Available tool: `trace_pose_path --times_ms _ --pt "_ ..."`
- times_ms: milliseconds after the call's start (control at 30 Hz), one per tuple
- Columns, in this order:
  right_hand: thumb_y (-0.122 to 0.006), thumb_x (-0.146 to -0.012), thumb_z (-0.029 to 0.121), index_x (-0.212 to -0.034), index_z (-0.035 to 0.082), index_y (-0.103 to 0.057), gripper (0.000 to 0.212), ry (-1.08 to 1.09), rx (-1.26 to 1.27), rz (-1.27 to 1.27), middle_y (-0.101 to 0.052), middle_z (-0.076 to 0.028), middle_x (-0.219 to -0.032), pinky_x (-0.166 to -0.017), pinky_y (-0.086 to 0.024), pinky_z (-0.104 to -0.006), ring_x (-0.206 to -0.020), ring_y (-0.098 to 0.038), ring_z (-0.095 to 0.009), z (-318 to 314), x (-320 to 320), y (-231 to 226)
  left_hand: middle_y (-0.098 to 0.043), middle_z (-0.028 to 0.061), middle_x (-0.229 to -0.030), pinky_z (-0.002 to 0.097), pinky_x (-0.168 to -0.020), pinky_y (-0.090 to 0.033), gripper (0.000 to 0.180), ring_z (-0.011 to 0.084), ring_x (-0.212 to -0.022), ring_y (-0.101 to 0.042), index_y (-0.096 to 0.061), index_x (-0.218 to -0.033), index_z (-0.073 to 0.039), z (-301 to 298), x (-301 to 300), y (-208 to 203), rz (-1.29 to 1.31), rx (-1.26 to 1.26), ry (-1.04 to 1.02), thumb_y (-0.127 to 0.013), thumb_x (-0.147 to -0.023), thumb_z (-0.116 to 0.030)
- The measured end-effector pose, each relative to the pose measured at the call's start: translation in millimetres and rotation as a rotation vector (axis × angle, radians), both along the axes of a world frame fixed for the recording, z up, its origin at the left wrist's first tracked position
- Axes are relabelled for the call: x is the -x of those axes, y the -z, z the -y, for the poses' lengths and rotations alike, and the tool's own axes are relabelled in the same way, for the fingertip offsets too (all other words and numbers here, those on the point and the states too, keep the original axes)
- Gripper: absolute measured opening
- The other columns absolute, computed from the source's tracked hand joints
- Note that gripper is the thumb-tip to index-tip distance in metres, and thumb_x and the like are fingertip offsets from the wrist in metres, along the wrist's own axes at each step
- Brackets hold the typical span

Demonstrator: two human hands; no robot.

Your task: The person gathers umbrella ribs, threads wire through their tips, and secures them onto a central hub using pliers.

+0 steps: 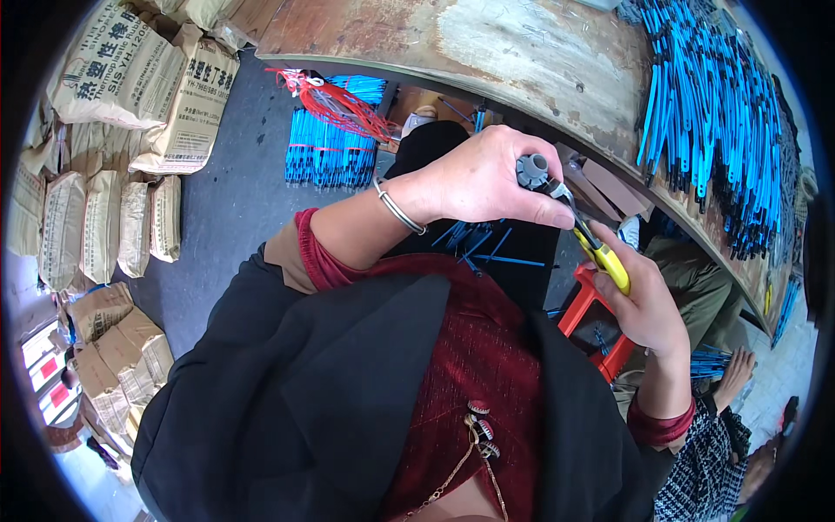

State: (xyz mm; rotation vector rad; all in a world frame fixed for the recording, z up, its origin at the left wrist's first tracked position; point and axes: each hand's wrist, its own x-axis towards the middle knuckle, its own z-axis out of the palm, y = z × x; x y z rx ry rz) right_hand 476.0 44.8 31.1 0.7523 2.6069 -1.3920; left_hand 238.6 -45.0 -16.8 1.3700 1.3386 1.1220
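Observation:
My left hand [487,178] grips a grey, round plastic fitting [531,171] with a notched rim and a hollow centre. Closed around yellow-handled pliers [611,265], my right hand [639,296] is just below and to the right of it. The metal jaws of the pliers meet the lower right side of the fitting, by my left thumb. Whether the jaws bite on something there is too small to tell. Beneath my hands, several thin blue strips [496,258] lie loose across dark cloth at my lap.
A worn wooden table [522,43] runs along the far side, with a heap of blue strips [696,113] at right. Bundled blue strips [330,143] and red ties [348,109] are at far left. Paper sacks [191,104] line the left. A red frame [578,304] and a co-worker's hand [738,374] are at right.

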Motion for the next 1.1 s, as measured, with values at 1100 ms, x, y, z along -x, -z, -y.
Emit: trace_pose_path --times_ms 1100 --pt "-0.047 -0.089 0.005 -0.11 -0.005 -0.052 0.024 0.185 0.404 0.272 -0.057 -0.004 -0.067 -0.05 -0.043 -0.0209 -0.053 -0.052 -0.007 -22 20 -35 -0.056 -0.0015 -0.064 0.0217 -0.056 -0.041 0.028 0.0048 -0.061 -0.049 -0.062 -0.077 -0.002 -1 10 -4 -0.011 -0.044 0.052 -0.079 -0.065 -0.02"
